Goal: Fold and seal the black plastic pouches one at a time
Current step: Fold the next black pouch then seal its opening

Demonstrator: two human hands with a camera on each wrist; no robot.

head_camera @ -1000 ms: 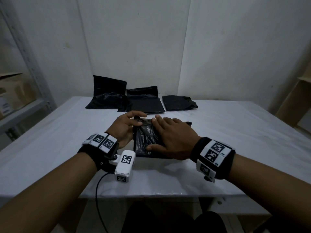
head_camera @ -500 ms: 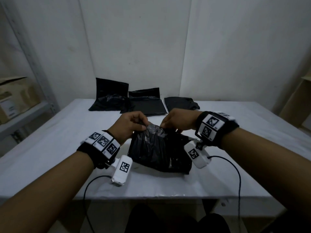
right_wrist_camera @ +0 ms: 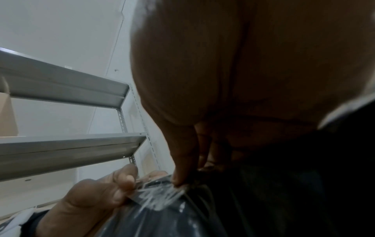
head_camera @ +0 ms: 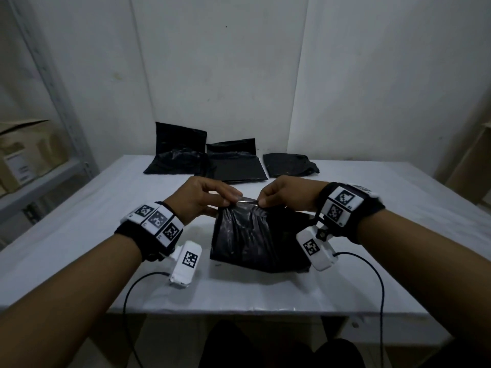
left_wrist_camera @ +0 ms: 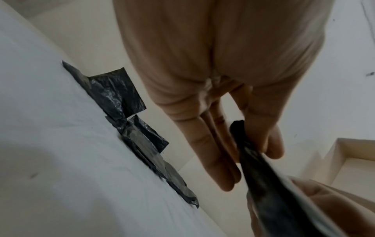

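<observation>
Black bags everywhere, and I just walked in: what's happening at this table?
A person is working on one crinkled black plastic pouch at the near side of the white table. The left hand and right hand each pinch its top edge, lifting it. Three more black pouches lie by the far wall.

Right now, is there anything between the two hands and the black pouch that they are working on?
Nothing visible is in the way. The left hand and the right hand both already pinch the top edge of the black pouch, which stands on the white table. The other pouches lie apart, at the far edge.
</observation>
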